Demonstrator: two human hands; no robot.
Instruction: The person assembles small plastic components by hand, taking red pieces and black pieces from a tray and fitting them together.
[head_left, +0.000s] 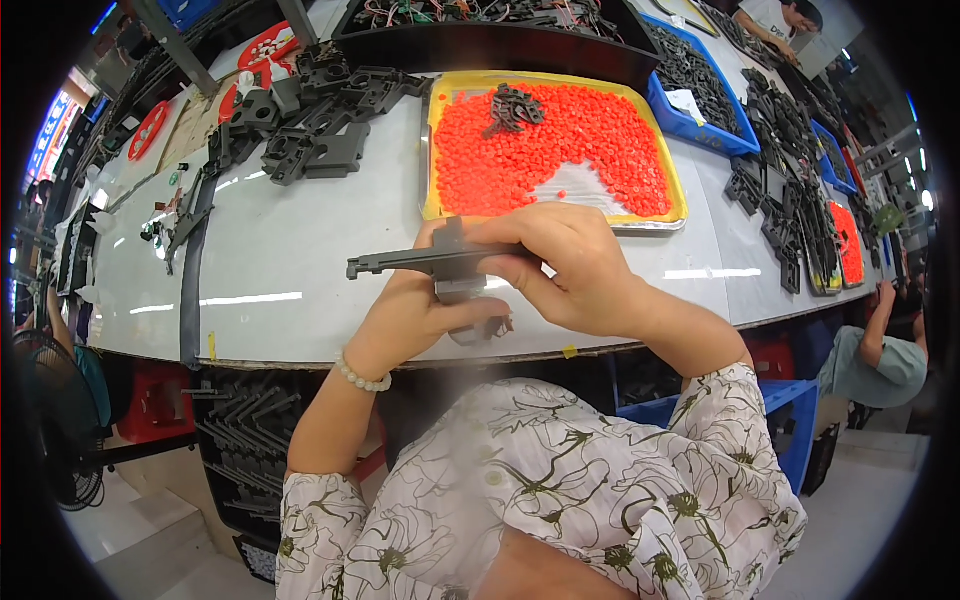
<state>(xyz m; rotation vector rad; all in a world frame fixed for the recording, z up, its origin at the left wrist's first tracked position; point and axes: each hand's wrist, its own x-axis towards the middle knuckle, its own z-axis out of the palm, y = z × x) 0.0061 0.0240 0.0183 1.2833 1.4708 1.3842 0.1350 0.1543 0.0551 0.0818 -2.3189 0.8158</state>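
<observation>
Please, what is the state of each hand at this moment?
Left hand: closed, holding the dark plastic part.
Right hand: closed, holding the same part.

The one view looks from the person's head steeply down, close above the left hand [398, 312] and right hand [572, 262], facing forward over the table [310, 230]; its wide fisheye also catches the person's shirt [600, 450] below.

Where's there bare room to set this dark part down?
Left of your left hand, bare white tabletop lies between the dark strip and red-filled tray. A narrower patch separates that tray from the right-hand parts. Crowded: the far side, with a dark heap and black bin.
</observation>
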